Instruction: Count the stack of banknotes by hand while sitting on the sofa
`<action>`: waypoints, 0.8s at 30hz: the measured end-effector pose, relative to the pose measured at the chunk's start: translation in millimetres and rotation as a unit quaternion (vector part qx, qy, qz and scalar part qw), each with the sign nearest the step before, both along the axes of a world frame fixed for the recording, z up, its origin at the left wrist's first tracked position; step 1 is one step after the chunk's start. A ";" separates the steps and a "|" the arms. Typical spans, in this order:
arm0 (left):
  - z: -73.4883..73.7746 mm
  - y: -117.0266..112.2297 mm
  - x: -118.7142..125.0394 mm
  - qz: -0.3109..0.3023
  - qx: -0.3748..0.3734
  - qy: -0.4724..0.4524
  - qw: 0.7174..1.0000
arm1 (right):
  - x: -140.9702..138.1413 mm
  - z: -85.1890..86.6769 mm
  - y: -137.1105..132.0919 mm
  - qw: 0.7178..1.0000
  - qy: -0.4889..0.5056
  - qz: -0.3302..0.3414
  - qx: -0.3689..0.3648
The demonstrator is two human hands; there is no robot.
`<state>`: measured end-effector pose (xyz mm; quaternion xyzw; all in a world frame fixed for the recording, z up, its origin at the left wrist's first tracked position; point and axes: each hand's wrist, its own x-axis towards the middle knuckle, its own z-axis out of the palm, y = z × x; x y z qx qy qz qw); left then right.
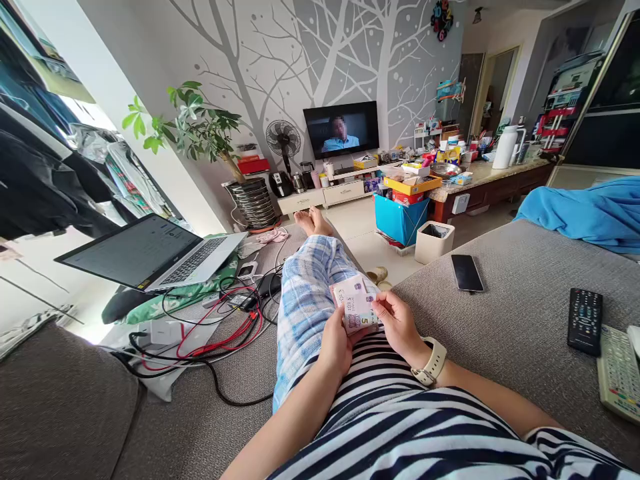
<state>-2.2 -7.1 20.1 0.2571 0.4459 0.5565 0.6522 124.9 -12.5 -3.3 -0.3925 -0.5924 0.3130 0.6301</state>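
Several purple-and-white banknotes (354, 301), one showing a 5, are fanned slightly above my lap. My left hand (336, 341) grips them from the lower left, its thumb on their front. At their right edge, my right hand (399, 323) pinches a note between thumb and fingers. A cream watch (430, 362) is on my right wrist. Beneath the notes are my blue checked trousers (305, 293) and striped shirt (380, 380). The fingers behind the notes are partly hidden.
On the grey sofa (505, 293), a phone (467, 273) and remote control (585, 321) lie to my right. A laptop (150, 257) and tangled cables (235, 340) are on my left. Beyond my feet stand a white bin (434, 243) and a blue box (395, 220).
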 end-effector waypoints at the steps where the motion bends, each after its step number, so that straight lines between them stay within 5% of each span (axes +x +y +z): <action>1: -0.9 0.2 -0.4 -0.002 -0.003 0.001 1.000 | 0.1 -0.2 0.0 1.000 0.000 0.001 0.001; 24: -3.5 3.1 -3.0 -0.009 0.001 0.007 1.000 | 0.5 3.8 -4.6 0.999 0.010 0.051 -0.002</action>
